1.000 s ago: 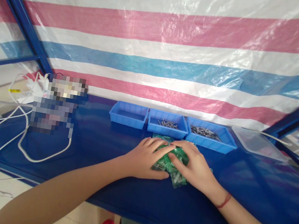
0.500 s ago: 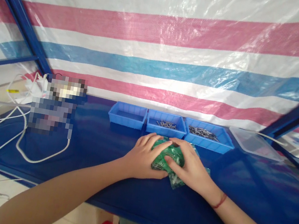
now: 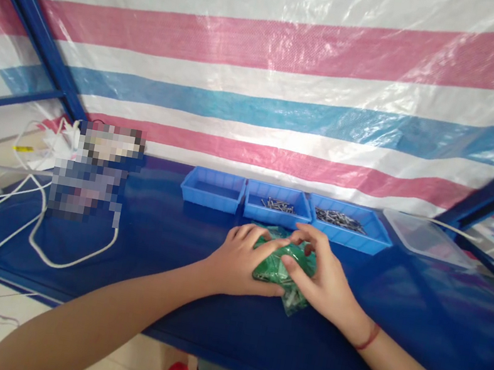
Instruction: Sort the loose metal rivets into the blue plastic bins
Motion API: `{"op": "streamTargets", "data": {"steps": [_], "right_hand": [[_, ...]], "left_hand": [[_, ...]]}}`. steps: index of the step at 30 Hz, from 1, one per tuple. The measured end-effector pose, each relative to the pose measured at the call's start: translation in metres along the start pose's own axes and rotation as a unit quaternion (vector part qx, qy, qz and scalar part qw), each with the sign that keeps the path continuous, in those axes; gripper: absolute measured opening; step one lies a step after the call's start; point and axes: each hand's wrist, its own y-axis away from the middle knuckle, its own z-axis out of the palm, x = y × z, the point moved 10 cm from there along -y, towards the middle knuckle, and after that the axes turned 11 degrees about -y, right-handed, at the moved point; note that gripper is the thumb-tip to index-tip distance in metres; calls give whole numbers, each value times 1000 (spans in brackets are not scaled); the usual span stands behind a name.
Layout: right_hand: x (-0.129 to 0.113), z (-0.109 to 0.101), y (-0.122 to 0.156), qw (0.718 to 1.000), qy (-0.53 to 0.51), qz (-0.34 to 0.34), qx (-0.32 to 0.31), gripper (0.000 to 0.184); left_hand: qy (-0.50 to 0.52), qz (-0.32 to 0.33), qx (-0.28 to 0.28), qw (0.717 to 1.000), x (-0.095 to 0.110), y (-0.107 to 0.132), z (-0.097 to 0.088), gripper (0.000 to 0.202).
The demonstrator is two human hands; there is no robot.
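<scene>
A green plastic bag (image 3: 282,269) holding small metal parts lies on the blue table (image 3: 161,240), just in front of the bins. My left hand (image 3: 240,260) wraps its left side, thumb under and fingers curled over the top. My right hand (image 3: 321,275) grips the right side, with its fingertips pinching the bag's upper edge. Part of the bag is hidden under both hands.
Three blue bins stand in a row behind the bag: an empty left bin (image 3: 212,188), a middle bin (image 3: 276,205) with a few metal pins, a right bin (image 3: 348,223) with many. A clear lid (image 3: 424,237) lies at right. White cables (image 3: 36,224) trail at left.
My right hand's fingers have lifted from lying flat on the bag and now pinch its top edge. The bag is bunched tighter between my hands. My left hand has barely moved.
</scene>
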Motion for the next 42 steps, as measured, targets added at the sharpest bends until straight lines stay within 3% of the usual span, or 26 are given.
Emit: {"op": "streamTargets", "data": {"steps": [3,8,13,20,29,42], "right_hand": [[-3,-2,-1,998,39,-11,-41,53],[-7,9,7,972,89,-48,-213,83],[1,17,16,957,116,-24,-264,96],[-2,31,21,965,153,-41,-211,84],[0,32,18,971,176,-40,-155,72],[-6,30,14,975,160,-42,-146,66]], "left_hand": [[-1,-6,10,1000,0,0,-2,71],[2,-18,25,1000,-2,0,-4,60],[26,-23,-13,999,-5,0,2,64],[11,7,-25,1000,0,2,6,77],[-8,13,-8,1000,3,-1,0,61],[-16,19,-13,1000,1,-1,4,64]]}}
